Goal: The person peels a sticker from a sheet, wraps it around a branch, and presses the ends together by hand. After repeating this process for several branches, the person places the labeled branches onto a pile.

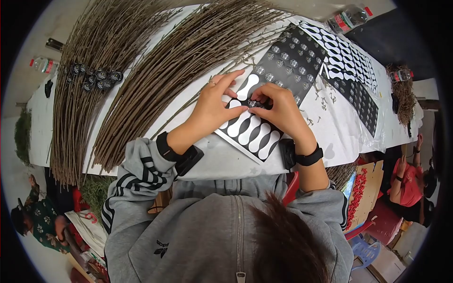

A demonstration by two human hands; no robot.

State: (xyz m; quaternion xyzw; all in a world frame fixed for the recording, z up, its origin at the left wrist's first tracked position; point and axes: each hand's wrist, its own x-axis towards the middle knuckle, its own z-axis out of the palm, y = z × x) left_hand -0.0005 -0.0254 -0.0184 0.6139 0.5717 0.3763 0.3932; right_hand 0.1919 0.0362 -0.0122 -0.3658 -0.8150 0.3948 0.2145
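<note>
Even, fairly bright light falls across the white table (339, 148), its source out of sight; shadows are soft. A pale sheen greys the dark sheet (277, 70), and small glints sit on its clear domes (285, 55). The left hand (213, 104) and right hand (283, 111) look reasonably sharp. Fisheye bending tilts the bottles (350, 20) near the rim, and black closes off the corners.

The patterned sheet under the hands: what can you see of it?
The patterned sheet looks like paper: black, with white dumbbell shapes side by side. It lies flat and aslant near the front edge of the white-covered table. The left hand and right hand partly hide it; whether either presses on it is unclear.
</note>
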